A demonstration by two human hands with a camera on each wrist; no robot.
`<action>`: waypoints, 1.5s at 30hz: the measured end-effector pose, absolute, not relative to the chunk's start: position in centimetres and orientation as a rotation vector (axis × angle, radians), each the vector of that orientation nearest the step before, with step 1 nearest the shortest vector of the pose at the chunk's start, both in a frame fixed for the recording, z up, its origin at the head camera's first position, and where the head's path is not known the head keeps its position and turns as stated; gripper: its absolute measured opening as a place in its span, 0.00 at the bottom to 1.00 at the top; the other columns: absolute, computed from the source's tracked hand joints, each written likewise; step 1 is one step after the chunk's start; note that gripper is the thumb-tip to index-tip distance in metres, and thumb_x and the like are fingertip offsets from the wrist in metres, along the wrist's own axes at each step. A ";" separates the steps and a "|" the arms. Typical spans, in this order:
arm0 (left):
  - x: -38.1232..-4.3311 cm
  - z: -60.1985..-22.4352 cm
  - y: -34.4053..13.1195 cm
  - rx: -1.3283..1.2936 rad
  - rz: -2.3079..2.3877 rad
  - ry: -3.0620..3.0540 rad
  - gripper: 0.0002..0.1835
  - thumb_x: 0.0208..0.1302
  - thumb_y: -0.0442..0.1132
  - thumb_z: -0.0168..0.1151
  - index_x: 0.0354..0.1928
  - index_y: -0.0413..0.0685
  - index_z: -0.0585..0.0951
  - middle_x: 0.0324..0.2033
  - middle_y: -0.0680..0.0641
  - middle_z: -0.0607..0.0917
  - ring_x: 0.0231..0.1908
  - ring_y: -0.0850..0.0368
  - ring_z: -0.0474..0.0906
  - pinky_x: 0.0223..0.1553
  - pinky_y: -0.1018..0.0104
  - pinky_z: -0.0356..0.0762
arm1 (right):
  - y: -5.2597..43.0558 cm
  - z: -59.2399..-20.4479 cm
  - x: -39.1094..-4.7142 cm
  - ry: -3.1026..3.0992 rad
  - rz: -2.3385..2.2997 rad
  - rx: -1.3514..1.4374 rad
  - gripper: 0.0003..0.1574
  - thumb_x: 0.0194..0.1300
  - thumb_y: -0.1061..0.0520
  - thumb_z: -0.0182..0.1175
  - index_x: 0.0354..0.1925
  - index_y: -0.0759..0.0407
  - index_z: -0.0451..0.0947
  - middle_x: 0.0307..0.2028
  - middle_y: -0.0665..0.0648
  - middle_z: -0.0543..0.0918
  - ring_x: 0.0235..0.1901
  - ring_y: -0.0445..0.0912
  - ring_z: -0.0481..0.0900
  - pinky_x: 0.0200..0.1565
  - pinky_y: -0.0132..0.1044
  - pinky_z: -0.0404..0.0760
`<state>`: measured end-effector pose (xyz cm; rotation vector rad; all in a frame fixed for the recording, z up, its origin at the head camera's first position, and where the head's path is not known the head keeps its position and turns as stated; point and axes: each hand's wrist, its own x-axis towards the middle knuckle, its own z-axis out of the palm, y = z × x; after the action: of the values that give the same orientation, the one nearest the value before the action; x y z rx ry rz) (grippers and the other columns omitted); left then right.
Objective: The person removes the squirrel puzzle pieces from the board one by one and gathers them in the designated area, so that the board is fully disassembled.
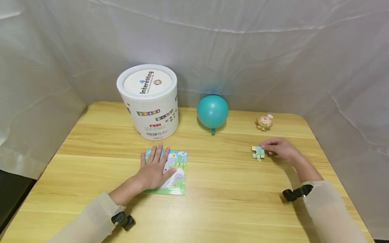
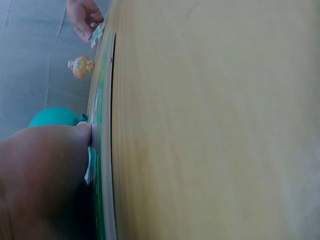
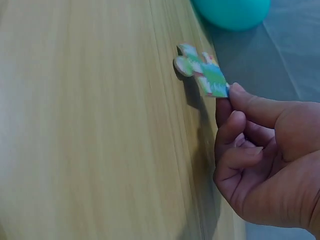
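Note:
A square picture puzzle (image 1: 180,175) lies on the table at left of centre. My left hand (image 1: 155,170) rests on it with spread, straight fingers and covers much of its left part. In the left wrist view the puzzle (image 2: 102,200) shows edge-on beneath that hand (image 2: 45,175). Over on the right, my right hand (image 1: 281,148) pinches a loose jigsaw piece (image 1: 258,153) between thumb and forefinger. The right wrist view shows this piece (image 3: 212,77) raised off the wood, its shadow below, with the other fingers of the hand (image 3: 275,150) curled in.
A large white tub (image 1: 152,108) with a lid stands behind the puzzle. To its right sits a teal balloon (image 1: 212,111), and farther right a small orange figurine (image 1: 263,122). Grey cloth (image 1: 243,60) hangs along the back and sides of the wooden table (image 1: 218,209).

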<state>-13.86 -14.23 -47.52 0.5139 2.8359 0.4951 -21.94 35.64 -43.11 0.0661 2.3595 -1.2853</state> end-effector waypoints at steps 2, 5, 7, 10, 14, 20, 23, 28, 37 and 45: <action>-13.9 -47.7 -14.2 0.511 0.484 2.837 0.47 0.76 0.68 0.42 0.82 0.44 0.44 0.80 0.35 0.36 0.78 0.34 0.27 0.68 0.26 0.21 | 36.1 -43.2 -22.0 2.394 -1.237 0.086 0.23 0.76 0.51 0.59 0.55 0.71 0.79 0.30 0.50 0.76 0.31 0.42 0.72 0.34 0.35 0.74; -13.8 -47.5 -14.1 0.511 0.479 2.834 0.47 0.76 0.66 0.43 0.82 0.43 0.45 0.79 0.34 0.36 0.78 0.33 0.28 0.68 0.26 0.22 | 36.4 -43.4 -22.0 2.432 -1.192 0.114 0.24 0.76 0.51 0.59 0.56 0.71 0.79 0.30 0.50 0.76 0.31 0.42 0.72 0.34 0.35 0.74; -13.8 -47.2 -14.0 0.508 0.475 2.825 0.47 0.76 0.65 0.44 0.82 0.43 0.45 0.79 0.33 0.37 0.78 0.32 0.28 0.68 0.25 0.23 | 36.6 -43.6 -22.0 2.462 -1.165 0.122 0.24 0.76 0.51 0.60 0.55 0.71 0.79 0.30 0.50 0.77 0.32 0.42 0.72 0.34 0.35 0.74; -13.7 -46.7 -13.9 0.504 0.465 2.819 0.46 0.76 0.64 0.45 0.81 0.42 0.45 0.79 0.32 0.38 0.78 0.32 0.29 0.68 0.25 0.25 | 36.6 -43.8 -22.1 2.516 -1.114 0.106 0.24 0.75 0.51 0.60 0.54 0.71 0.80 0.33 0.50 0.78 0.32 0.42 0.71 0.34 0.35 0.74; -13.7 -46.6 -14.0 0.506 0.476 2.823 0.46 0.76 0.64 0.46 0.81 0.41 0.45 0.79 0.32 0.38 0.77 0.31 0.29 0.68 0.25 0.25 | 36.5 -44.1 -22.2 2.575 -1.072 0.083 0.22 0.74 0.52 0.63 0.53 0.70 0.82 0.36 0.50 0.81 0.33 0.42 0.72 0.34 0.35 0.75; -14.0 -47.6 -14.2 0.509 0.493 2.837 0.47 0.76 0.67 0.42 0.82 0.44 0.44 0.80 0.34 0.36 0.78 0.33 0.28 0.68 0.26 0.23 | 36.2 -44.0 -22.0 2.620 -1.052 0.088 0.21 0.73 0.52 0.63 0.51 0.69 0.83 0.38 0.51 0.82 0.34 0.44 0.70 0.34 0.35 0.72; -14.0 -47.5 -14.1 0.500 0.501 2.826 0.47 0.75 0.67 0.43 0.82 0.45 0.44 0.80 0.35 0.36 0.78 0.34 0.27 0.69 0.26 0.22 | 36.0 -43.9 -21.9 2.629 -1.047 0.087 0.22 0.74 0.51 0.63 0.51 0.69 0.83 0.39 0.53 0.83 0.35 0.44 0.70 0.34 0.35 0.72; -13.9 -46.3 -14.0 0.477 0.564 2.801 0.47 0.75 0.63 0.50 0.81 0.43 0.46 0.79 0.33 0.38 0.78 0.32 0.29 0.68 0.25 0.24 | 35.2 -43.4 -21.7 2.642 -1.057 0.043 0.24 0.75 0.47 0.61 0.54 0.67 0.82 0.45 0.59 0.83 0.40 0.47 0.73 0.39 0.36 0.74; -13.7 -45.3 -14.8 0.483 0.641 2.835 0.48 0.73 0.61 0.57 0.79 0.36 0.52 0.78 0.29 0.46 0.77 0.29 0.36 0.69 0.23 0.33 | 30.1 -41.6 -21.6 2.624 -1.120 -0.138 0.23 0.75 0.47 0.61 0.55 0.65 0.81 0.42 0.65 0.84 0.38 0.53 0.77 0.37 0.41 0.77; -13.2 -45.5 -16.8 0.465 0.635 2.874 0.47 0.73 0.61 0.56 0.79 0.35 0.53 0.77 0.27 0.46 0.77 0.28 0.38 0.69 0.25 0.36 | 23.1 -41.6 -21.5 2.558 -1.193 -0.297 0.19 0.74 0.52 0.62 0.54 0.65 0.82 0.37 0.65 0.85 0.35 0.57 0.82 0.35 0.44 0.81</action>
<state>-13.24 -16.83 -45.53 0.4653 2.8741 0.6355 -21.47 23.12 -41.63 -0.2966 2.5577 -1.1930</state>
